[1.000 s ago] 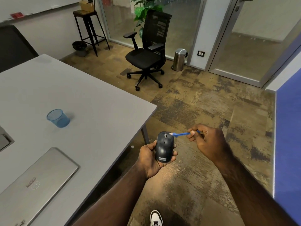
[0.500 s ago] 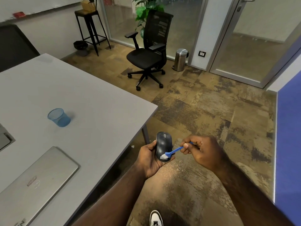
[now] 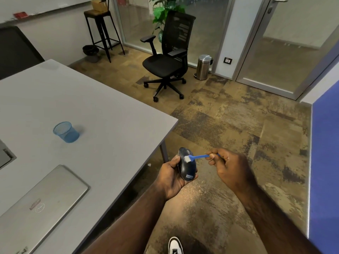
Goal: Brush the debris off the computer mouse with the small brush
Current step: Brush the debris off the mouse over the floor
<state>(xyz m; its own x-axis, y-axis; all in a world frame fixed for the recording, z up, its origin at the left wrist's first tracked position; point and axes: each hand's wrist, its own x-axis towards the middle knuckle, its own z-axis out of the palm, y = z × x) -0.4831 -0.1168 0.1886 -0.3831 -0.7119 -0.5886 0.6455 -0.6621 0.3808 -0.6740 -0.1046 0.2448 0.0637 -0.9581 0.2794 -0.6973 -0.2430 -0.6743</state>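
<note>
A black computer mouse (image 3: 187,168) rests in my left hand (image 3: 169,177), held off the table's right edge above the carpet, its front end pointing away from me. My right hand (image 3: 229,166) pinches the handle of a small blue brush (image 3: 199,157). The brush's white bristles touch the upper middle of the mouse's back, close to the scroll wheel. My fingers wrap the mouse's left side and underside, hiding them.
A grey table (image 3: 102,114) fills the left, holding a blue mesh cup (image 3: 66,132) and a shut silver laptop (image 3: 40,204). On the carpet beyond stand a black office chair (image 3: 168,57) and a steel bin (image 3: 203,67). My shoe (image 3: 175,245) shows below.
The brush swept from the mouse's front tip down to its rear, and now sits back up on the upper middle. My left hand kept the mouse in nearly the same place.
</note>
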